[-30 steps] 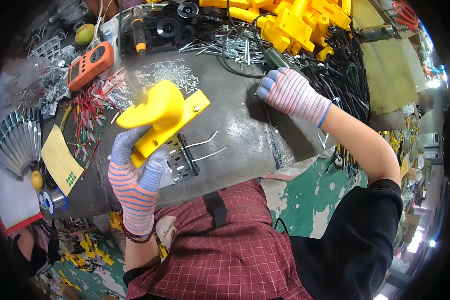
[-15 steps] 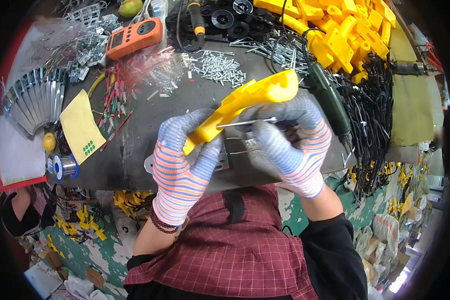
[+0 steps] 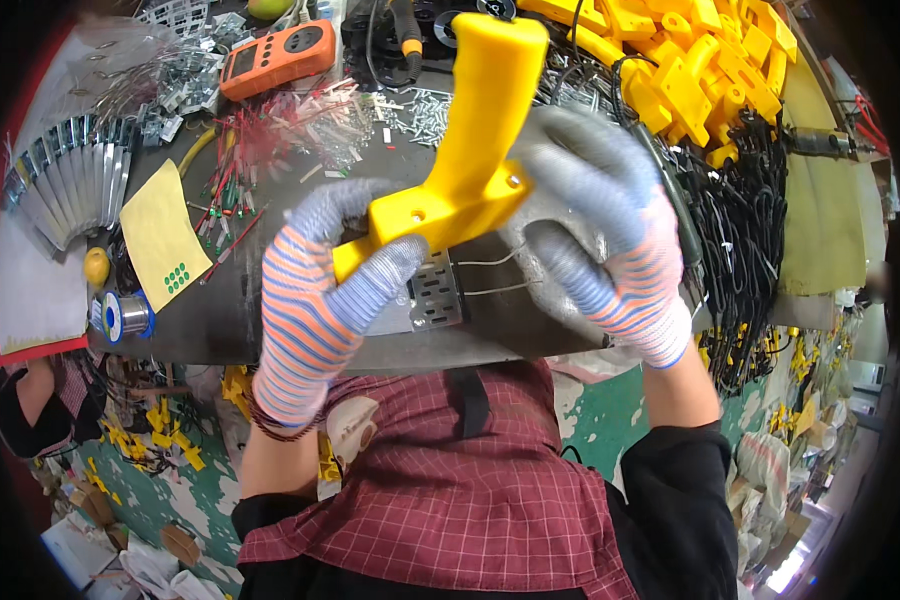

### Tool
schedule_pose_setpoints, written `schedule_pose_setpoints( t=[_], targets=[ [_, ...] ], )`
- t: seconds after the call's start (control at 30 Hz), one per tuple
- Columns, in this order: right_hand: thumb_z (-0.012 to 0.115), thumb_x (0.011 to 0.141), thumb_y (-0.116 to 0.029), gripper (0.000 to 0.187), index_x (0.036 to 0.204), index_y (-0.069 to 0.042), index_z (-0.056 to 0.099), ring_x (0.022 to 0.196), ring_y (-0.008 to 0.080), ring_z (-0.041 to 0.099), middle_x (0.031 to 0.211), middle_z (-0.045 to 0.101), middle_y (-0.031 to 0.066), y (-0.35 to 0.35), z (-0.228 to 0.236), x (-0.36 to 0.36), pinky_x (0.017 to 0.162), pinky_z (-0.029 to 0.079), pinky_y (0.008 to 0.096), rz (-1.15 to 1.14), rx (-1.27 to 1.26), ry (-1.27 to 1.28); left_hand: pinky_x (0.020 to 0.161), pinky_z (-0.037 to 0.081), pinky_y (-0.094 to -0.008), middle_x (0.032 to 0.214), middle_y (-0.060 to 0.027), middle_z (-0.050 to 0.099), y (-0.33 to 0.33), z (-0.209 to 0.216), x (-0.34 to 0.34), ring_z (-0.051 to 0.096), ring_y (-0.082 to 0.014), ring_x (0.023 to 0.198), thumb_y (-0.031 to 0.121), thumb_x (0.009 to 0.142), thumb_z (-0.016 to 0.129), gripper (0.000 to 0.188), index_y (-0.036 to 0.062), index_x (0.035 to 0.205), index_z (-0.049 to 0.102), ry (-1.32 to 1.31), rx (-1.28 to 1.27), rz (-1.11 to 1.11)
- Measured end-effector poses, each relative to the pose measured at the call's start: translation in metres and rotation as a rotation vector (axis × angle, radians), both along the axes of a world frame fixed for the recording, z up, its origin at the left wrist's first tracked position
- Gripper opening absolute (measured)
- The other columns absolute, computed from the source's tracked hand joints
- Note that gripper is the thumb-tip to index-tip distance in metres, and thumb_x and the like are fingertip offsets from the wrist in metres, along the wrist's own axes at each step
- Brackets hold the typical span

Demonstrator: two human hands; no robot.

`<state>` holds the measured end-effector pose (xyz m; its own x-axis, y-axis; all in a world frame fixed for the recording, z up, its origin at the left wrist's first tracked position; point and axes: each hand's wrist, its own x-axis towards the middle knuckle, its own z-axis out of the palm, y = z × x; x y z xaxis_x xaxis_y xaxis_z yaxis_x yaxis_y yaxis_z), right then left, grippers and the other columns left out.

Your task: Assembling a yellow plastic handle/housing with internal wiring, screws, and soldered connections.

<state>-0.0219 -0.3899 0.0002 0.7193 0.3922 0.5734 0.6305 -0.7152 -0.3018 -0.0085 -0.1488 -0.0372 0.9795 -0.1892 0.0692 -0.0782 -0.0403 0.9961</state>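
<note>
My left hand (image 3: 315,290), in a striped knit glove with grey fingers, is closed round one end of a yellow plastic handle housing (image 3: 480,110). The housing is tilted up above the bench, its wide end pointing away from me, and screw holes show in its near part. To its right is my right hand (image 3: 610,220), gloved alike and smeared by motion. Its thumb and fingers stand apart, with nothing visible between them. Under the hands lies a perforated metal plate (image 3: 436,295) with two pale wires (image 3: 500,291) running to the right from it.
A pile of yellow housings (image 3: 680,80) and a bundle of black cords (image 3: 735,240) lie at right. Loose screws (image 3: 430,115), an orange meter (image 3: 278,60) and a screwdriver (image 3: 407,30) lie at the back. A solder spool (image 3: 127,317) and yellow paper (image 3: 165,240) sit left.
The housing has been turned and raised so its wide end points away. A thin metal rod seen against it is no longer visible. My right hand has moved right and spread its fingers.
</note>
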Motion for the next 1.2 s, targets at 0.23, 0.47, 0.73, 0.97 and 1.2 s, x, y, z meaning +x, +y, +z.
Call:
schedule_pose_setpoints(
  t=[0.23,0.47,0.73,0.97,1.2],
  targets=[
    [0.068,0.085,-0.011,0.041,0.124,-0.004,0.061,0.121,0.037,0.056,0.126,0.06,0.0207,-0.01,0.003,-0.016,0.102,0.043,0.0428,0.035,-0.012,0.137,0.086,0.052,-0.0307,0.105,-0.0112,0.067,0.007,0.019,0.013,0.064,-0.0172,0.096,0.017,0.081,0.073,0.043,-0.0015,0.118,0.06,0.125,-0.187,-0.136],
    [0.07,0.079,0.002,0.034,0.112,-0.005,0.064,0.107,0.0294,0.061,0.113,0.063,0.0142,-0.01,0.002,-0.012,0.092,0.048,0.0374,0.093,0.243,0.27,0.089,0.053,-0.0337,0.105,-0.0124,0.068,0.003,0.019,0.013,0.066,-0.0201,0.096,0.021,0.076,0.073,0.049,-0.0024,0.117,0.06,0.184,-0.219,-0.165],
    [0.067,0.08,-0.003,0.026,0.106,-0.005,0.067,0.078,0.0331,0.063,0.087,0.063,0.0136,-0.017,0.004,-0.004,0.071,0.052,0.0374,0.116,0.149,0.31,0.092,0.052,-0.035,0.104,-0.0126,0.068,-0.002,0.008,0.02,0.067,-0.0209,0.096,0.017,0.081,0.069,0.04,-0.0025,0.115,0.062,0.293,-0.289,-0.222],
    [0.063,0.089,-0.009,0.02,0.108,-0.001,0.063,0.067,0.0032,0.053,0.082,0.061,0.0006,-0.019,-0.01,-0.014,0.059,0.046,0.0208,-0.02,0.496,0.703,0.089,0.051,-0.0313,0.104,-0.0118,0.067,-0.016,0.008,0.019,0.065,-0.0183,0.096,0.021,0.084,0.07,0.042,-0.0057,0.115,0.061,0.375,-0.28,-0.298],
    [0.063,0.091,-0.011,0.057,0.144,-0.005,0.043,0.124,0.0264,0.053,0.138,0.053,0.013,-0.016,0.025,-0.007,0.104,0.04,0.0371,0.218,0.067,0.807,0.082,0.052,-0.0285,0.101,-0.0086,0.068,-0.019,0.023,0.023,0.066,-0.016,0.088,0.016,0.085,0.07,0.036,-0.0037,0.114,0.062,0.305,-0.227,-0.396]
  ],
)
